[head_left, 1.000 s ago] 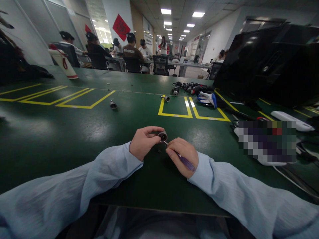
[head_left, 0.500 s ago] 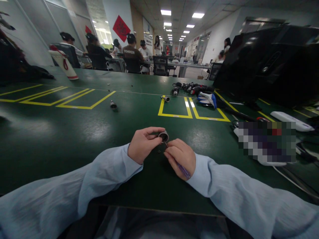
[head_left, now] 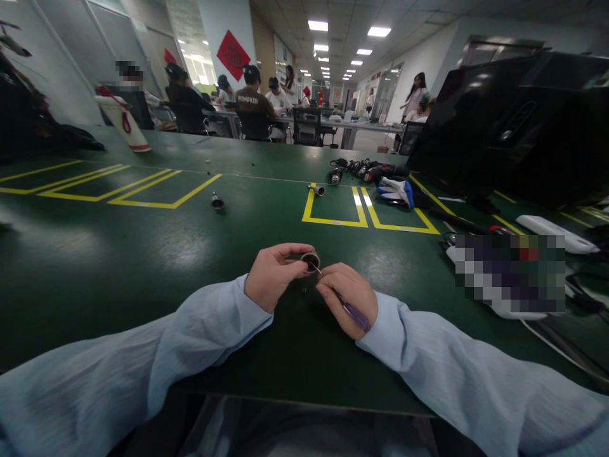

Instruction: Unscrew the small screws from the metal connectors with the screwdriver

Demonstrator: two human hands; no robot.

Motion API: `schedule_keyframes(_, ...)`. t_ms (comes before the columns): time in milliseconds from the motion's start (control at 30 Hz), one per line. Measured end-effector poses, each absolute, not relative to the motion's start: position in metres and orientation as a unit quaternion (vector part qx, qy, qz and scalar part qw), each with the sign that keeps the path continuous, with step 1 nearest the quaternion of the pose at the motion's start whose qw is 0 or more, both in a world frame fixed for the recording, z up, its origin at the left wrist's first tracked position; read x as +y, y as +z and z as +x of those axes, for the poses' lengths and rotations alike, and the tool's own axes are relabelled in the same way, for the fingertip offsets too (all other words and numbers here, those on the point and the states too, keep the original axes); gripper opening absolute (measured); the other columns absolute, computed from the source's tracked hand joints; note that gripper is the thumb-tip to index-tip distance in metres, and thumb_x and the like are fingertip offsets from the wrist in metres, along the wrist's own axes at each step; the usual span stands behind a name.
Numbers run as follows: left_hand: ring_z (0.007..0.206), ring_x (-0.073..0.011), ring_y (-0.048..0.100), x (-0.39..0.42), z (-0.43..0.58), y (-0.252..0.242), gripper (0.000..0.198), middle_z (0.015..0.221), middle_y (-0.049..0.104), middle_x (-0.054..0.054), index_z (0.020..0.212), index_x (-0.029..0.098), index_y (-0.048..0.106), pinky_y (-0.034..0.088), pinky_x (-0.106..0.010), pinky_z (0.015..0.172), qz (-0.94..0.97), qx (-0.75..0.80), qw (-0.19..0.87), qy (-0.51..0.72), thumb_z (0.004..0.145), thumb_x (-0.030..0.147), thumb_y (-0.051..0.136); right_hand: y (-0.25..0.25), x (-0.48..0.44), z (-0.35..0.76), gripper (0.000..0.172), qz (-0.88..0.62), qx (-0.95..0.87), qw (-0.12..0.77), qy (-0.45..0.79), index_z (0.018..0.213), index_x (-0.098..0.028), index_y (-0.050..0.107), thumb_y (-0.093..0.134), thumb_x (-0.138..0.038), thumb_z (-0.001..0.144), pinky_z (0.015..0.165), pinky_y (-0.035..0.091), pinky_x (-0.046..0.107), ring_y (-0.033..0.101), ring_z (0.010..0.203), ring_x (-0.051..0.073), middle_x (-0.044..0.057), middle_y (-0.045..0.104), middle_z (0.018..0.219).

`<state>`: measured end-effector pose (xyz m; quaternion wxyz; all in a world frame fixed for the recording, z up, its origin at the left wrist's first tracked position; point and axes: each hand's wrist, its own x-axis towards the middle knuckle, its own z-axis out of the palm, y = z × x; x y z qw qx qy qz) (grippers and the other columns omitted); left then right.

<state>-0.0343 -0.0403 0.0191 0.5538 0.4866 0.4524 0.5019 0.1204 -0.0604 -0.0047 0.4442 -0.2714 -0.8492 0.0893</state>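
Observation:
My left hand [head_left: 276, 274] pinches a small round metal cup-shaped part [head_left: 312, 255], its dark opening turned toward me. Closed round a thin screwdriver [head_left: 353, 311] with a translucent purple handle is my right hand [head_left: 349, 297]. The screwdriver's shaft reaches into the mouth of the metal part; where its tip rests inside I cannot tell. Just below, between my hands, a tiny dark nut-like piece [head_left: 304, 291] lies on the green table [head_left: 304, 362]. Two similar metal cup-shaped parts lie farther off, one to the left [head_left: 217, 202] and another [head_left: 317, 190] straight ahead.
Yellow tape boxes [head_left: 335, 223] mark the table. Cables [head_left: 352, 166] and a blue-and-white glove [head_left: 396, 192] lie at the back right. A white device [head_left: 556, 232] sits to the right, a large black case [head_left: 504, 127] behind it. A pale cup [head_left: 124, 120] stands far left. Several people sit beyond.
My right hand has shifted slightly, and the screwdriver's shaft now points into the metal part's opening instead of at its lower rim. The left hand has turned the part a little.

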Motion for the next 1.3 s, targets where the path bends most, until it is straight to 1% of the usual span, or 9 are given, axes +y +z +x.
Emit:
schedule_keyframes(267, 0.074, -0.0188, 0.066, -0.041, -0.036, 0.02, 0.035, 0.08, 0.07, -0.007, 0.095, 0.009, 0.063, 0.053, -0.03, 0.07, 0.539, 0.449, 0.534, 0.472, 0.06, 0.011, 0.066, -0.005, -0.059, 0.118, 0.011, -0.271, -0.851, 0.443, 0.082, 0.077, -0.017, 0.05, 0.042, -0.014, 0.082, 0.065, 0.044, 0.029, 0.051, 0.071, 0.015, 0.006, 0.057, 0.075)
schedule_keyframes(400, 0.076, -0.0194, 0.066, -0.041, -0.036, 0.019, 0.036, 0.083, 0.07, -0.008, 0.096, 0.009, 0.063, 0.052, -0.03, 0.073, 0.543, 0.449, 0.527, 0.476, 0.06, 0.012, 0.067, -0.002, -0.061, 0.116, 0.013, -0.29, -0.83, 0.456, 0.137, 0.076, -0.017, 0.052, 0.041, -0.014, 0.082, 0.068, 0.042, 0.03, 0.051, 0.072, 0.015, 0.006, 0.057, 0.077)
schedule_keyframes(467, 0.077, -0.0193, 0.065, -0.041, -0.036, 0.017, 0.037, 0.085, 0.07, -0.008, 0.095, 0.009, 0.064, 0.052, -0.03, 0.074, 0.536, 0.446, 0.529, 0.484, 0.059, 0.012, 0.068, -0.002, -0.063, 0.114, 0.015, -0.317, -0.796, 0.471, 0.211, 0.076, -0.017, 0.054, 0.041, -0.017, 0.084, 0.069, 0.042, 0.03, 0.052, 0.073, 0.015, 0.005, 0.057, 0.077)
schedule_keyframes(533, 0.076, -0.0187, 0.065, -0.04, -0.037, 0.014, 0.037, 0.084, 0.07, -0.008, 0.095, 0.009, 0.064, 0.051, -0.03, 0.075, 0.525, 0.439, 0.535, 0.496, 0.058, 0.013, 0.07, -0.002, -0.064, 0.11, 0.017, -0.34, -0.727, 0.503, 0.321, 0.076, -0.017, 0.056, 0.043, -0.02, 0.084, 0.069, 0.042, 0.029, 0.053, 0.071, 0.014, 0.004, 0.057, 0.076)
schedule_keyframes(667, 0.072, -0.0168, 0.064, -0.038, -0.036, 0.009, 0.036, 0.079, 0.07, -0.006, 0.092, 0.01, 0.066, 0.05, -0.031, 0.076, 0.49, 0.437, 0.549, 0.517, 0.056, 0.012, 0.072, -0.005, -0.063, 0.103, 0.016, -0.305, -0.481, 0.58, 0.582, 0.07, -0.016, 0.058, 0.05, -0.025, 0.081, 0.062, 0.043, 0.025, 0.053, 0.064, 0.011, 0.001, 0.059, 0.071)
schedule_keyframes(733, 0.071, -0.0154, 0.064, -0.038, -0.036, 0.008, 0.037, 0.077, 0.069, -0.005, 0.09, 0.01, 0.066, 0.05, -0.03, 0.075, 0.467, 0.439, 0.563, 0.523, 0.054, 0.012, 0.073, -0.004, -0.061, 0.101, 0.015, -0.273, -0.382, 0.575, 0.67, 0.066, -0.016, 0.057, 0.054, -0.026, 0.077, 0.058, 0.042, 0.022, 0.053, 0.06, 0.009, 0.001, 0.06, 0.068)
schedule_keyframes(800, 0.07, -0.0141, 0.063, -0.038, -0.035, 0.008, 0.038, 0.076, 0.069, -0.005, 0.09, 0.01, 0.066, 0.05, -0.029, 0.074, 0.445, 0.438, 0.578, 0.525, 0.053, 0.011, 0.074, -0.004, -0.059, 0.102, 0.015, -0.254, -0.334, 0.556, 0.718, 0.064, -0.015, 0.057, 0.058, -0.026, 0.074, 0.056, 0.042, 0.02, 0.053, 0.058, 0.009, 0.002, 0.062, 0.066)
schedule_keyframes(1000, 0.071, -0.0137, 0.062, -0.036, -0.035, 0.01, 0.038, 0.078, 0.068, -0.005, 0.088, 0.009, 0.065, 0.05, -0.027, 0.07, 0.416, 0.436, 0.599, 0.527, 0.052, 0.011, 0.074, -0.003, -0.055, 0.106, 0.015, -0.221, -0.298, 0.543, 0.753, 0.063, -0.014, 0.058, 0.059, -0.027, 0.072, 0.056, 0.043, 0.019, 0.053, 0.058, 0.009, 0.003, 0.064, 0.066)
schedule_keyframes(1300, 0.069, -0.0129, 0.063, -0.037, -0.034, 0.011, 0.037, 0.075, 0.069, -0.004, 0.088, 0.01, 0.065, 0.05, -0.027, 0.073, 0.439, 0.436, 0.581, 0.529, 0.052, 0.01, 0.074, -0.004, -0.06, 0.101, 0.016, -0.266, -0.355, 0.578, 0.685, 0.064, -0.015, 0.058, 0.061, -0.029, 0.073, 0.055, 0.041, 0.02, 0.053, 0.059, 0.009, 0.002, 0.063, 0.066)
